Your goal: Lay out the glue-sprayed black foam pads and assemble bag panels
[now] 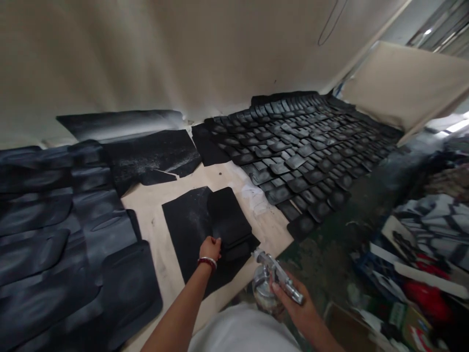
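Observation:
My left hand (211,248) pinches the lower left corner of a black sheet piece with rounded corners (227,215). At least one similar piece shows just under its lower edge. Beneath them lies a larger black sheet (183,220) on the pale board (146,210). In my right hand (295,300) is a metal spray gun (274,271) with a cup hanging below it. Its nozzle points left, near the right corner of the larger black sheet. My fingers wrap around the gun's handle, and the trigger is partly hidden.
Overlapping dark panels (124,288) cover the left side. Rows of smaller black pieces (300,146) spread at the back right. A pale sheet wall (164,54) rises behind. Cluttered fabric and boxes (421,274) sit at the right on the dark floor (330,254).

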`<state>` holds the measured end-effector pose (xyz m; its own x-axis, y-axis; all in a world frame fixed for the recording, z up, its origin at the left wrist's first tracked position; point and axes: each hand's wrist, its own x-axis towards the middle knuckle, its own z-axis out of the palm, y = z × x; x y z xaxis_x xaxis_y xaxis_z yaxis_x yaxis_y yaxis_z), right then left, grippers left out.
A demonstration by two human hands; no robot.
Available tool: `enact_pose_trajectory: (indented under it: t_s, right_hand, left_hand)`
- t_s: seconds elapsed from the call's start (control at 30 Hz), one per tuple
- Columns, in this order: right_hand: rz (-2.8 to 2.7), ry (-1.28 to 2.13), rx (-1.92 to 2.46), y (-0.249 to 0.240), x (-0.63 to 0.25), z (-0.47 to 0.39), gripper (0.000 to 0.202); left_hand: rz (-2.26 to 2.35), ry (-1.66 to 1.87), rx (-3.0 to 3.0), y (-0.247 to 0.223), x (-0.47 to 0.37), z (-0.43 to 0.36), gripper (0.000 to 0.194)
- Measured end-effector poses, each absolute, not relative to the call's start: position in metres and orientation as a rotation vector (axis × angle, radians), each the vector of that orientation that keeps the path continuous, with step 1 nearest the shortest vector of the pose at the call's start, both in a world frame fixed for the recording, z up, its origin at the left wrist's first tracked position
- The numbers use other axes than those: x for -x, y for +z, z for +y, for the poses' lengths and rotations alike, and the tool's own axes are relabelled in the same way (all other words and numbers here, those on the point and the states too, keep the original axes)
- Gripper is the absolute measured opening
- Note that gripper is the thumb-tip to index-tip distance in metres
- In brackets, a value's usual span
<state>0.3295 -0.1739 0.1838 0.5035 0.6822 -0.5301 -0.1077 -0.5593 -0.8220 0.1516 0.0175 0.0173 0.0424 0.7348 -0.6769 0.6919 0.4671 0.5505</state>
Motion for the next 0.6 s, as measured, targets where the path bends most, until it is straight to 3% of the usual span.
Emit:
enact_pose_trajectory:
  t_s: [0.37,0.6]
  right_hand:
    - [-0.446,1.061,1.863,0.185,-0.328,-0.167,0.041]
    - [-0.324,1.041,1.944,0.174,-0.334,-0.183,0.052]
  left_hand:
    - [1.648,-0.135,-1.288,0.000,-0.171,0.032,0.031]
    - [1.649,-0.142,-1.294,0.000,-0.169,0.032,0.033]
